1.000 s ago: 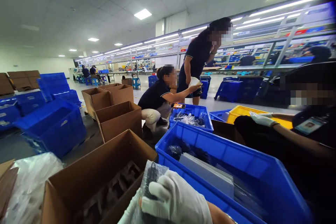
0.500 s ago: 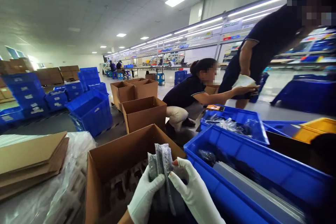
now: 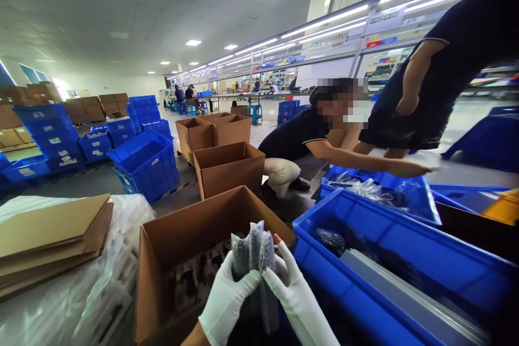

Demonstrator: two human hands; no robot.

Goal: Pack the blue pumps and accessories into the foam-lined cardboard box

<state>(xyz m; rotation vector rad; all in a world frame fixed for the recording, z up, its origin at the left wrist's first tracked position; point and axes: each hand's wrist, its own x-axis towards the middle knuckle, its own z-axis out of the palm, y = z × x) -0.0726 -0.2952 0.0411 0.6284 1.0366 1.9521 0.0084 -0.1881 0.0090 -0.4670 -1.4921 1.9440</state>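
Several bubble-wrapped packets [image 3: 256, 259], apparently three, stand upright side by side between two white-gloved hands at the lower centre of the frame. The left hand [image 3: 227, 294] is closed on them, its thumb across the near face and its fingers mostly hidden behind. The right hand [image 3: 294, 294] is half open at their right edge: its thumb tip rests against the wrap, the forefinger stands apart from the thumb, and whether the remaining fingers grip cannot be told.

Behind the packets, an open carton [image 3: 194, 221] has dark and pale pieces [image 3: 188, 284] lying in rows low inside, its walls rising well above them. The work looks part-way along, to judge by this: a layer lies in the carton, while the packets remain in hand, not set down. How many pieces lie there is too dim to count.

At the lower right, a large blue crate [image 3: 405, 232] holds pale flat panels [image 3: 405, 281] and dark bagged things [image 3: 332, 240]; flat cardboard sheets [image 3: 52, 232] lie at the lower left, and right of centre a crouching co-worker [image 3: 292, 135] reaches out over a smaller crate [image 3: 421, 200]
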